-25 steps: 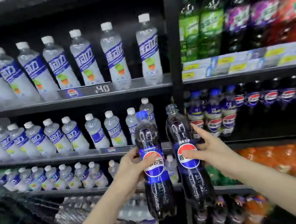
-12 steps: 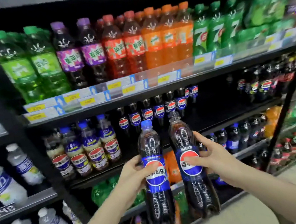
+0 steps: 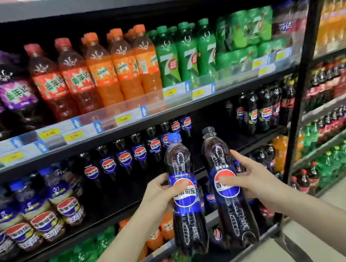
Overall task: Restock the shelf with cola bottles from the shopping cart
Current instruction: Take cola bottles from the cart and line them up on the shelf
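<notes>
Before the shelf (image 3: 196,170), each hand grips an upright cola bottle.

Two bare forearms, no sleeves showing up to the frame's lower edge. Left hand (image 3: 158,197) and right hand (image 3: 251,180) ungloved, without rings, watch or bracelets. Short, unpainted nails on the thumbs.

The blue-capped cola bottle (image 3: 185,196) in the left hand (image 3: 158,197) was clear glossy plastic with a slick film label; the black-capped cola bottle (image 3: 229,192) in the right hand (image 3: 251,180) looked the same, its ridges catching light. Behind both hands the shelf (image 3: 216,155) was matt black, probably painted metal. Above them, paper price tags (image 3: 123,118) sat behind a shiny clear plastic strip.
</notes>
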